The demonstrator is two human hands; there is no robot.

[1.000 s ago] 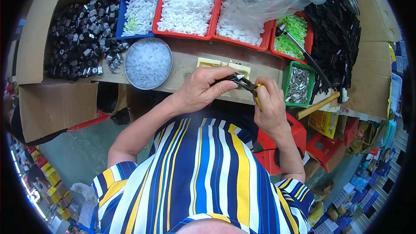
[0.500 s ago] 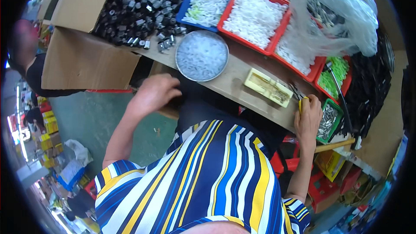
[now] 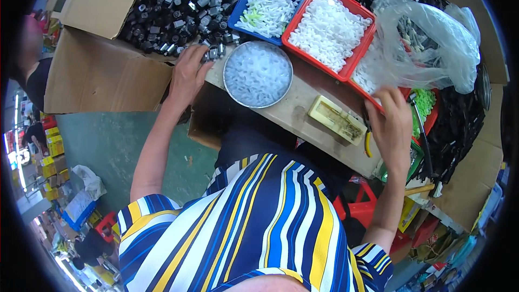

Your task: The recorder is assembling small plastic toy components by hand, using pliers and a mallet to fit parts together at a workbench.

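At the edge of a pile of small black-and-silver parts (image 3: 189, 8), my left hand (image 3: 188, 73) has its thumb apart from its bent fingers. The fingertips touch or nearly touch a few loose silver parts (image 3: 213, 52). My right hand (image 3: 393, 124) hangs over the near side of a red tray of small white pieces (image 3: 367, 70). Its thumb and fingers are apart, slightly blurred, and hold nothing that I can see. Left of that hand lies a tool with a yellow handle (image 3: 368, 144) on the bench, beside a cream-coloured block with a slot (image 3: 336, 120).
A round metal bowl of translucent pieces (image 3: 258, 74) stands at the bench's front edge. Behind it are a blue tray (image 3: 268, 8) and a red tray of white pieces (image 3: 331, 30). A clear plastic bag (image 3: 432, 43) and bright green pieces (image 3: 424, 107) lie right; cardboard (image 3: 102, 70) stands left.
My left hand has moved up from below the bench edge to the loose silver parts. My right hand has let go of the yellow-handled tool and moved up to the red tray.
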